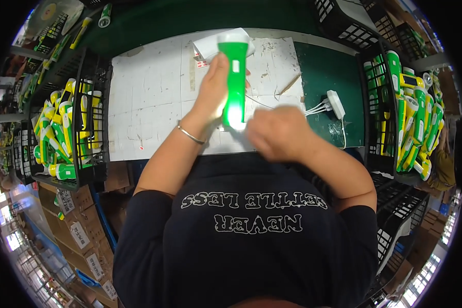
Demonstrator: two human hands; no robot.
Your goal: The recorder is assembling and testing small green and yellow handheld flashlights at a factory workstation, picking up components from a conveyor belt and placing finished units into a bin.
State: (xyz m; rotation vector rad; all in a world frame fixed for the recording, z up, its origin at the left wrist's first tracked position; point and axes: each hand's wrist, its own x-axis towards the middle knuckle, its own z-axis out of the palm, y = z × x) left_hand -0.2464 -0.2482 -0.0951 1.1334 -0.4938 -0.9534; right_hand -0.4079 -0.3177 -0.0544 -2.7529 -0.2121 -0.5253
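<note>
My left hand (214,92) grips a green flashlight with a white head (234,72), held lengthwise above the white work mat (149,97). Its head points away from me and its near end glows bright. My right hand (278,132) is blurred at the flashlight's near end, fingers curled; I cannot tell whether it holds anything. A thin white wire runs from that end toward a white charger block (335,104) on the green table (326,72). A bracelet (190,135) sits on my left wrist.
A black crate (90,154) on my left holds several yellow and green flashlights. Another black crate (382,77) on my right holds several more. Empty black crates (344,20) stand at the far right. Cardboard boxes (82,231) lie on the floor at lower left.
</note>
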